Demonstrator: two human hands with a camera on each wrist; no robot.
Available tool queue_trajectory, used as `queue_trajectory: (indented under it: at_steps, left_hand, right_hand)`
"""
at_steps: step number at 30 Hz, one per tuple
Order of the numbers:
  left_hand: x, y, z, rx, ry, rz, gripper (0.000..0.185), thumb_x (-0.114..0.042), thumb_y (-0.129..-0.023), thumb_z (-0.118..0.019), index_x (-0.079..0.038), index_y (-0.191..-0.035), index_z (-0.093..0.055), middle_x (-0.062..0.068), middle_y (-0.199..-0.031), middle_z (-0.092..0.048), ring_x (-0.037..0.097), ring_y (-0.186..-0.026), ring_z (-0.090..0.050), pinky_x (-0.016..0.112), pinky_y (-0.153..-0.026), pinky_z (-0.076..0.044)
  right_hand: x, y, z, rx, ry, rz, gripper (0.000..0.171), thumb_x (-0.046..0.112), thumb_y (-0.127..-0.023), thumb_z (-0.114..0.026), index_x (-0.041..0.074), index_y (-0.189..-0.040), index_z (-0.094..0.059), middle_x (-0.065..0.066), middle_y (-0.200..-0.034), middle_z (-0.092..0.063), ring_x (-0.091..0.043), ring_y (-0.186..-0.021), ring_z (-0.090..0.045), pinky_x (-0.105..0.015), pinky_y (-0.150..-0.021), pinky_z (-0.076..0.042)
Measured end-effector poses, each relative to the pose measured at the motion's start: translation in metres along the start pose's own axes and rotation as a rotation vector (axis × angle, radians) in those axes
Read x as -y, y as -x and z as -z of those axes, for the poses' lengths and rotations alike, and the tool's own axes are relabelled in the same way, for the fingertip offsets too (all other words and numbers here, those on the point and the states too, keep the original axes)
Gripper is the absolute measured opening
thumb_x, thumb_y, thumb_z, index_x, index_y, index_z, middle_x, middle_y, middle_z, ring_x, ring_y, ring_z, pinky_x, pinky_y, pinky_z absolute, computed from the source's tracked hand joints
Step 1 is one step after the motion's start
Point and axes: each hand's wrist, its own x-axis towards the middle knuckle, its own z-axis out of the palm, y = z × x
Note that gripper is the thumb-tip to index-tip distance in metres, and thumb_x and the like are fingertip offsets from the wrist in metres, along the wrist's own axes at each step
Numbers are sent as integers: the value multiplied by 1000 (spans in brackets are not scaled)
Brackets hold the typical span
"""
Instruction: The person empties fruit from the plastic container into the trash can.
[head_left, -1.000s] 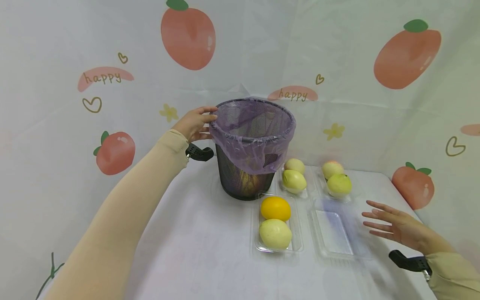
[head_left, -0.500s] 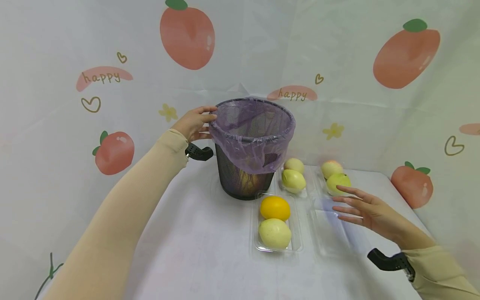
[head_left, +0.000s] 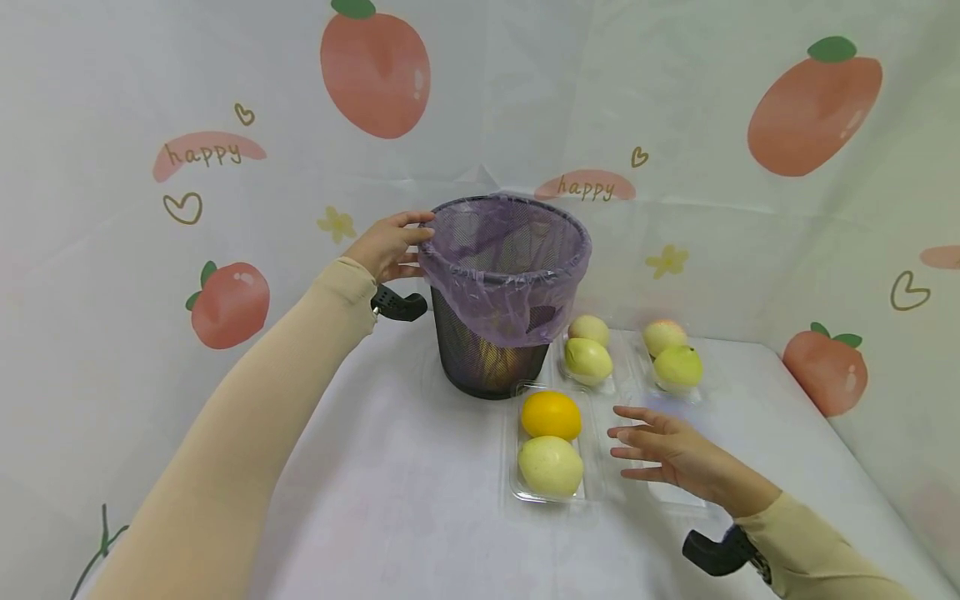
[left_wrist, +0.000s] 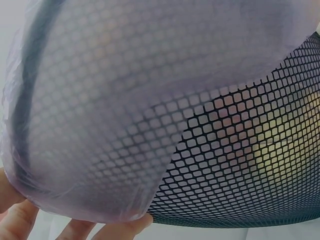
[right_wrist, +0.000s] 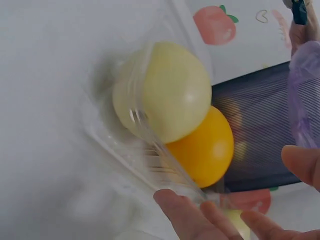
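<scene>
My left hand [head_left: 385, 247] rests with spread fingers on the left rim of a black mesh waste bin [head_left: 487, 367]. A purple bin liner [head_left: 510, 304] is folded over that rim; the left wrist view shows fingertips [left_wrist: 122, 229] along its edge. My right hand [head_left: 675, 454], fingers spread and holding nothing, hovers just right of a clear plastic fruit box [head_left: 517, 492]. Inside the box lie an orange-yellow fruit [head_left: 551, 416] and a round pale green fruit [head_left: 551, 467]. In the right wrist view my fingers [right_wrist: 185, 215] appear close to the box's edge.
Behind, two more clear boxes hold fruit: a green-yellow fruit [head_left: 588, 361] with a paler one, and a green pear-like fruit [head_left: 678, 367] with a pinkish-yellow one. Another clear box [head_left: 675, 493] lies partly under my right hand. Yellow and reddish shapes show through the bin's mesh.
My right hand has moved left across the table, from beyond the right-hand box to beside the box with the orange-yellow fruit. My left hand and the bin have stayed put.
</scene>
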Motion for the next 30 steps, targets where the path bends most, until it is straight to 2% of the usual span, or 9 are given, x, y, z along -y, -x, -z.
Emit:
queue_trajectory:
  at_steps: [3,8,14,19,24,30]
  left_hand:
    - [0,1,0,-3,3,0,49,-19,-103,-47,-23,-150,-36,7,-131,-45,20,-99,-55,34,-89,-51]
    - [-1,1,0,-2,9,3,49,-18,-103,-47,-23,-150,-37,6,-129,-45,19,-99,-54,31,-83,-53]
    - [-1,0,0,-2,19,6,48,-18,-103,-47,-23,-150,-37,6,-129,-45,19,-98,-54,27,-73,-54]
    - [0,-1,-1,-5,16,10,49,-19,-103,-47,-24,-150,-37,7,-133,-44,20,-98,-54,31,-81,-54]
    - [0,-2,-1,-5,20,11,49,-19,-103,-47,-25,-150,-37,8,-138,-42,21,-101,-54,37,-93,-50]
    - [0,-2,-1,-6,29,12,49,-19,-103,-47,-26,-150,-36,9,-144,-39,21,-102,-54,39,-97,-49]
  right_hand:
    - [-3,-4,-5,-1,-17,-15,73,21,-102,-50,-9,-151,-4,-25,-140,-41,-23,-115,-58,-47,-97,-51]
    - [-7,-11,-12,-10,-48,-49,73,18,-101,-51,-10,-150,-4,-11,-126,-52,-25,-113,-57,-50,-97,-50]
    - [-9,-20,-19,-43,-45,-88,73,14,-100,-51,-11,-149,-4,-18,-126,-52,-26,-108,-59,-50,-94,-52]
    - [-10,-26,-23,-64,-59,-117,73,11,-99,-51,-11,-149,-2,-21,-125,-50,-25,-104,-60,-51,-93,-52]
    - [-11,-31,-29,-101,-75,-144,74,8,-97,-52,-12,-148,-3,-16,-115,-53,-22,-98,-59,-51,-93,-53]
    - [-13,-36,-34,-131,-55,-171,72,5,-96,-51,-12,-149,-6,-15,-111,-53,-21,-92,-56,-50,-91,-54]
